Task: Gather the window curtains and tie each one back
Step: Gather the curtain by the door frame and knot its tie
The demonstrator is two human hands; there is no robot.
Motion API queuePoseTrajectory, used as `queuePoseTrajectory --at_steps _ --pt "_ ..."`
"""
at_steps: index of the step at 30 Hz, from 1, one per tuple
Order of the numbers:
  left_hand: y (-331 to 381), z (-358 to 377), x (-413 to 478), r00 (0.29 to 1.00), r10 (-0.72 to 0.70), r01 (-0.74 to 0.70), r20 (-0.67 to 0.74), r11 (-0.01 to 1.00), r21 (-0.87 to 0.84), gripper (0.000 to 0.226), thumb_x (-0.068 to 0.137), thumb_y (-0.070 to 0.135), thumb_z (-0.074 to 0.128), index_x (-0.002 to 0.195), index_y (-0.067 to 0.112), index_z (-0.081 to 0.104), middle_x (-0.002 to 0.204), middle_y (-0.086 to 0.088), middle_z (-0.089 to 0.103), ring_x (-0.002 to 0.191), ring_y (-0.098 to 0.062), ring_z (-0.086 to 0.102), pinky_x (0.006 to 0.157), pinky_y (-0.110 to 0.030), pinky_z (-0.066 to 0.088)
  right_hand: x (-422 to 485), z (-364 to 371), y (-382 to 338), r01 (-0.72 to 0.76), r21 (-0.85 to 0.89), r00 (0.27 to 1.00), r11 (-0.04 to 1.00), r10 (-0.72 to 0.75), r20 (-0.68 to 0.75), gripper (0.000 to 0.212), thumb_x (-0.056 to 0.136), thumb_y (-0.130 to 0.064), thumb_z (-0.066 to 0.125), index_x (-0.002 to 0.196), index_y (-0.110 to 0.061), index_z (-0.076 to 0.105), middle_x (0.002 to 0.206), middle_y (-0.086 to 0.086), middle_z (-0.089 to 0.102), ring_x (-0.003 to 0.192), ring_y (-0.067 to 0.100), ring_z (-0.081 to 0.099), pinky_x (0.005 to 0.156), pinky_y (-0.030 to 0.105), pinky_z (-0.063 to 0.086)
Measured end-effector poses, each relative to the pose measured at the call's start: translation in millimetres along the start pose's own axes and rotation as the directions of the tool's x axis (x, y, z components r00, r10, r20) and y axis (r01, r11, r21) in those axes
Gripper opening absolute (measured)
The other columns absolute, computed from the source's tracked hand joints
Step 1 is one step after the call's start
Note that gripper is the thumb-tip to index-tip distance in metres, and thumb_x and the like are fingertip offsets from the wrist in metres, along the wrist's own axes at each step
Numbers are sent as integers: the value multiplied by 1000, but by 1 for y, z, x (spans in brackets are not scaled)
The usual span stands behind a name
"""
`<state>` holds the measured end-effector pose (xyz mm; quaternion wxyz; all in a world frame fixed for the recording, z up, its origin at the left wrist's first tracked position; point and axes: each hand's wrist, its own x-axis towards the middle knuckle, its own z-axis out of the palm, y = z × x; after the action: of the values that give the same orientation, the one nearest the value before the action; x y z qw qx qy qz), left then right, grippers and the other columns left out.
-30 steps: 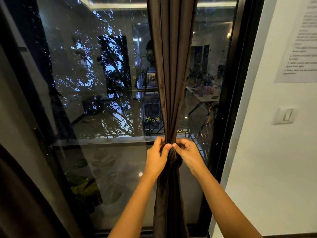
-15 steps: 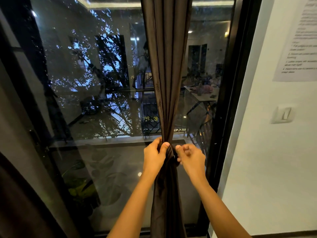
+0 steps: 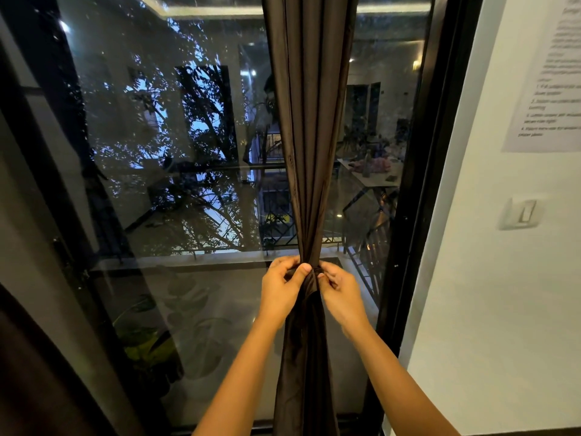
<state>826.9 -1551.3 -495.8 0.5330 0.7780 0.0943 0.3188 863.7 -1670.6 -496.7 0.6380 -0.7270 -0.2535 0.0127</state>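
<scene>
While the head camera is looking forward and down at the window, the dark brown curtain [image 3: 309, 136] is hanging as one gathered bundle down the middle of the view, in front of the glass pane [image 3: 188, 158], narrowing to a tight waist at hand height and running on down between the two forearms to the bottom edge. The left hand [image 3: 281, 294] is closing its grip on the left side of that waist, thumb and curled fingers pinching the cloth; the right hand [image 3: 341, 294] is gripping the right side at the same height, its fingertips [image 3: 324, 276] curled in and nipping the fabric, so the two hands are almost meeting across the bundle. Whether a separate tie band is lying under the fingers cannot be told. A printed paper sheet [image 3: 547, 73] is hanging high on the white wall [image 3: 503, 325] at the right, showing numbered lines too blurred to read, and a plain light switch [image 3: 522, 214] is sitting below it. Left of the curtain a wide stretch of glass is lying open; right of it only a narrow strip of glass is separating the bundle from the black window frame [image 3: 418, 184], which is standing just beside the right forearm. A second dark curtain [image 3: 31, 388] is filling the lower left corner, well apart from both hands.
</scene>
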Motion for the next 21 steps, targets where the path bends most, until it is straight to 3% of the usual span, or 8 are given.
queuePoseTrajectory --at_steps 4,8,12,16,19,21 --pt "-3 -4 1 997 -58 60 56 998 -35 25 90 21 62 114 17 68 129 8 51 124 -3 45 104 -25 39 -2 -7 -5 -62 269 977 961 3 214 34 94 1 49 116 -20 63 106 -4 72 103 9 66 82 19 51" --pt "1 -10 3 988 -21 19 152 1000 11 24 90 26 62 113 27 68 127 7 60 125 4 42 106 -21 34 2 -6 2 -104 311 977 945 38 209 30 90 1 58 118 -10 59 109 8 70 103 17 66 82 22 52" --pt "11 -27 10 955 66 -111 288 984 142 19 88 32 63 106 39 68 100 19 70 100 7 60 87 -13 44 8 -6 1 -153 283 970 947 89 228 30 89 2 58 117 -8 57 108 13 68 99 18 67 84 25 54" --pt "12 -37 15 911 41 -177 411 938 297 30 93 22 58 123 26 61 104 15 67 95 6 59 80 -6 43 12 -9 3 -160 243 966 957 101 237 24 89 0 59 111 -11 58 107 13 68 99 18 67 85 28 54" --pt "9 -40 15 919 32 -178 392 922 343 16 92 19 60 102 21 72 67 17 63 59 9 52 57 -11 39 14 -10 7 -143 214 971 966 96 217 22 90 -3 58 109 -15 57 108 11 68 102 20 66 93 36 52" --pt "8 -41 15 932 5 -152 362 912 381 14 91 22 61 82 24 70 52 12 52 47 2 44 51 -18 34 14 -9 10 -103 189 978 976 64 200 25 91 -5 58 112 -16 53 106 12 68 99 18 67 92 37 53"
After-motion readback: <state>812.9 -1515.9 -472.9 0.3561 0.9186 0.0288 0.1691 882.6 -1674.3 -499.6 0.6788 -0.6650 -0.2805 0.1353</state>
